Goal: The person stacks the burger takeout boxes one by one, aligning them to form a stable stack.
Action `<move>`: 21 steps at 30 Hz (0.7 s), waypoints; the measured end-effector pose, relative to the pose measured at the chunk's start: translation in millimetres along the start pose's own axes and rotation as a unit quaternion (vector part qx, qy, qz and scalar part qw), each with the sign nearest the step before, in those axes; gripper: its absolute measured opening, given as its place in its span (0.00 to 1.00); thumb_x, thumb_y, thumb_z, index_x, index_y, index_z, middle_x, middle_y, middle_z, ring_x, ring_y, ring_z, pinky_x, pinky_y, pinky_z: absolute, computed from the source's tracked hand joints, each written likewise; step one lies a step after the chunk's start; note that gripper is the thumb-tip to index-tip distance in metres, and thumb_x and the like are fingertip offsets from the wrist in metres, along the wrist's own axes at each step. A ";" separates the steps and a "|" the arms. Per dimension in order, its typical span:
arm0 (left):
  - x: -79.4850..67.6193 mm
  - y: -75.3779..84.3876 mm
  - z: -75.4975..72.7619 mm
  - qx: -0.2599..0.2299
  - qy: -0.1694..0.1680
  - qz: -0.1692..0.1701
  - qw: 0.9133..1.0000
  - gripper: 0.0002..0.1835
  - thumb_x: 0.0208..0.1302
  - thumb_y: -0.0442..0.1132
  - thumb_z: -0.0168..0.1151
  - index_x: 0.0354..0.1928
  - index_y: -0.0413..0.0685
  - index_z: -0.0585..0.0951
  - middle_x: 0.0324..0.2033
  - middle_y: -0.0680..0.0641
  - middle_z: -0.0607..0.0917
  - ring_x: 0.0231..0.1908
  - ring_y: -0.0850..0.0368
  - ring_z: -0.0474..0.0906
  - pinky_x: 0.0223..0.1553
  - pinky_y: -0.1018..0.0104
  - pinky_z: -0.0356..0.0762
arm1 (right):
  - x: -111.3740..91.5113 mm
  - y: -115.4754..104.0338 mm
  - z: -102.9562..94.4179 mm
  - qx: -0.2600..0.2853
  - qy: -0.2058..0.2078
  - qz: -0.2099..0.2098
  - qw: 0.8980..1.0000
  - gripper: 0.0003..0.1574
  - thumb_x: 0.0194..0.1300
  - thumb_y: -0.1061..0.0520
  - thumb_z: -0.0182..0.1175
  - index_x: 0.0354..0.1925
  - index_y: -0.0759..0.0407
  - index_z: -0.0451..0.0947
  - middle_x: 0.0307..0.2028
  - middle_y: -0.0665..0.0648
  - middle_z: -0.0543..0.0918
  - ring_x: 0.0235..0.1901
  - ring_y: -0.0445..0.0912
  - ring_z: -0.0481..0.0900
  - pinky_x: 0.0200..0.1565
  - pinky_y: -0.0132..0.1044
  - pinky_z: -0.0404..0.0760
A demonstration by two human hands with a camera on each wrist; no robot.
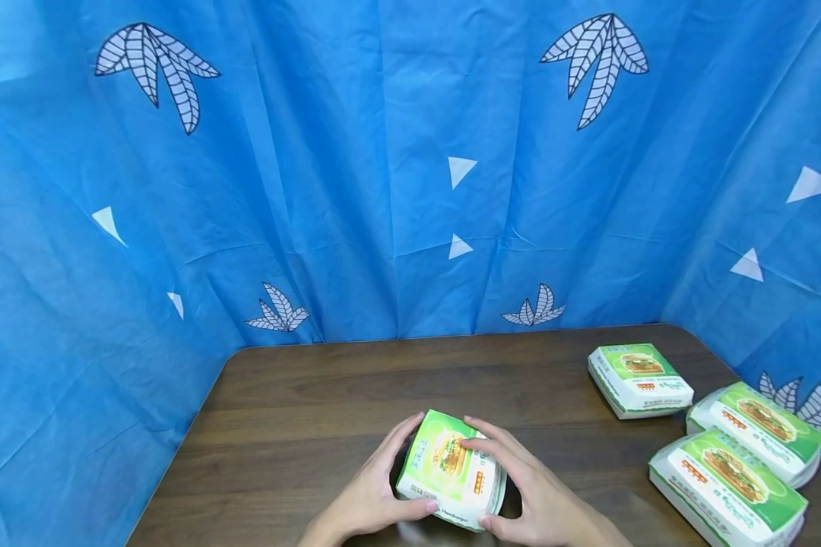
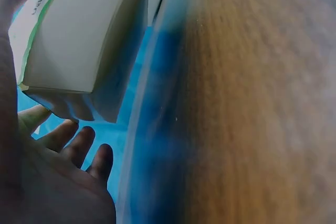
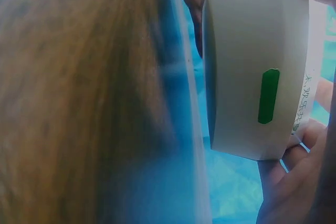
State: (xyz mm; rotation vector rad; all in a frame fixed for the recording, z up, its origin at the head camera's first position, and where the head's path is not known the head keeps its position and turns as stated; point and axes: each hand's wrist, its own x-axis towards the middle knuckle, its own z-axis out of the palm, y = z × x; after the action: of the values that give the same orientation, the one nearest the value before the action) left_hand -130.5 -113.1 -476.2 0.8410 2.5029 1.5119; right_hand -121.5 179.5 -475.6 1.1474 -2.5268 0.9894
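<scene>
The left hand [image 1: 376, 490] entered from the lower left, its thumb across the near edge of a hamburger box [image 1: 445, 463] and its fingers at the far-left corner. The right hand [image 1: 532, 490] entered from the lower right, thumb at the near-right corner, fingers spread over the far-right side and top. Both hands gripped the box between them, above the near middle of the wooden table [image 1: 301, 399]; the wrist views showed blue beyond its underside. To the right, past the right hand, stood three similar boxes: a back box [image 1: 639, 381], a middle box [image 1: 759, 429] and a front box [image 1: 728, 490], the last two close together; contact could not be confirmed. A blue curtain [image 1: 383, 152] hung behind the table. The held box sat turned askew, printed lid up, its green part toward the far left and its lettered white side nearest; a long axis could not be determined.
</scene>
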 end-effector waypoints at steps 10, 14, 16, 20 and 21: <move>5.3 -3.2 2.1 -0.006 -0.009 -0.015 1.000 0.60 0.52 0.55 0.79 0.81 0.77 0.50 0.80 0.55 0.57 0.74 0.54 0.61 0.71 0.48 0.64 | -0.6 1.9 0.1 -0.004 -0.003 -0.028 1.000 0.50 0.62 0.40 0.72 0.76 0.43 0.62 0.79 0.55 0.59 0.73 0.45 0.64 0.60 0.42 0.77; 5.9 -4.2 3.0 -0.007 -0.008 -0.020 1.000 0.60 0.51 0.56 0.80 0.81 0.78 0.51 0.78 0.60 0.58 0.72 0.54 0.62 0.69 0.47 0.65 | -1.0 3.7 0.2 0.008 -0.016 -0.019 1.000 0.50 0.62 0.41 0.71 0.76 0.43 0.61 0.79 0.54 0.59 0.73 0.45 0.64 0.61 0.42 0.76; 5.8 -5.0 3.4 -0.005 -0.005 -0.020 1.000 0.60 0.50 0.56 0.80 0.80 0.77 0.52 0.77 0.61 0.59 0.71 0.55 0.64 0.68 0.47 0.66 | -0.8 4.0 0.6 0.006 -0.017 -0.013 1.000 0.51 0.61 0.40 0.71 0.76 0.43 0.61 0.78 0.54 0.60 0.73 0.45 0.64 0.60 0.43 0.77; 4.8 -6.3 5.3 0.003 0.005 -0.019 1.000 0.60 0.50 0.57 0.81 0.81 0.75 0.52 0.77 0.61 0.61 0.69 0.55 0.65 0.67 0.47 0.68 | -0.3 4.7 1.7 0.002 -0.014 -0.006 1.000 0.52 0.60 0.38 0.71 0.77 0.42 0.61 0.78 0.54 0.61 0.73 0.45 0.64 0.59 0.46 0.78; 4.6 -6.4 6.1 0.006 0.007 -0.019 1.000 0.61 0.50 0.58 0.81 0.81 0.74 0.52 0.77 0.61 0.61 0.69 0.56 0.65 0.67 0.47 0.68 | -0.3 5.0 2.0 0.000 -0.012 -0.009 1.000 0.53 0.60 0.38 0.71 0.77 0.43 0.61 0.78 0.55 0.62 0.73 0.45 0.64 0.59 0.46 0.79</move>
State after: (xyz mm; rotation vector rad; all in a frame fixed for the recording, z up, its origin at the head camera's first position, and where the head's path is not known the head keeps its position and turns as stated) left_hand -134.8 -108.2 -483.7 0.7830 2.5255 1.4969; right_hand -124.7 180.8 -479.7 1.1872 -2.5296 0.9773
